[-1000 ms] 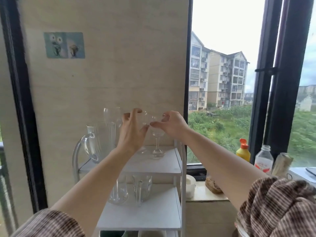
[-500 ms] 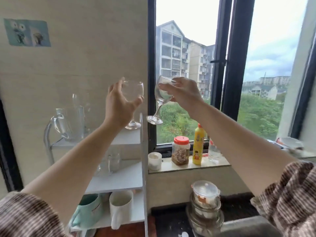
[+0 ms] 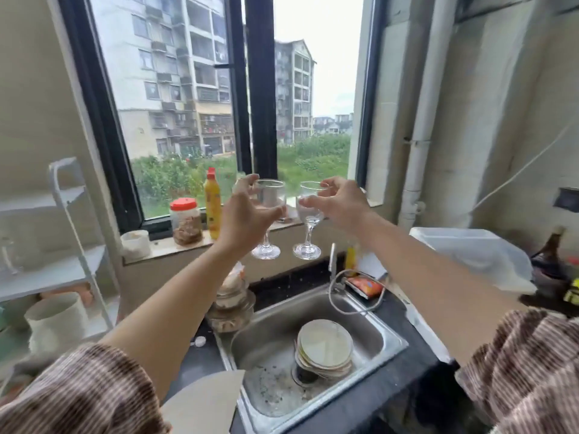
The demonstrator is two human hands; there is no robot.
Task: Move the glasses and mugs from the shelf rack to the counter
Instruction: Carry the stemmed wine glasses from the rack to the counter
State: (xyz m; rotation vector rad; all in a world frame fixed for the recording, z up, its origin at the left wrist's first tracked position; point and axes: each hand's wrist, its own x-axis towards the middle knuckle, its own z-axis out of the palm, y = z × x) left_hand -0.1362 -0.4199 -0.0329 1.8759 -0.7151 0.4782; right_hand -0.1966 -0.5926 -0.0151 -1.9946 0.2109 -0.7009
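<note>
Stacked plates (image 3: 324, 343) sit in the sink (image 3: 372, 324) below. The left hand (image 3: 247, 216) grips the left glass (image 3: 271, 195) by its bowl, the right hand (image 3: 341, 205) the right glass (image 3: 308, 216), just beside it.

The left glass (image 3: 271, 194) is hanging beside the right glass (image 3: 310, 214) above the sink (image 3: 266, 343) holding plates (image 3: 324, 343), rack (image 3: 53, 274) standing left.

- Daylight enters by the window (image 3: 175, 89) ahead of you; its sky patch is blown out white.
- Shadows soft, faint.
- Shelf rack (image 3: 67, 195) at your left smeared; straight lines bow near edges.
</note>
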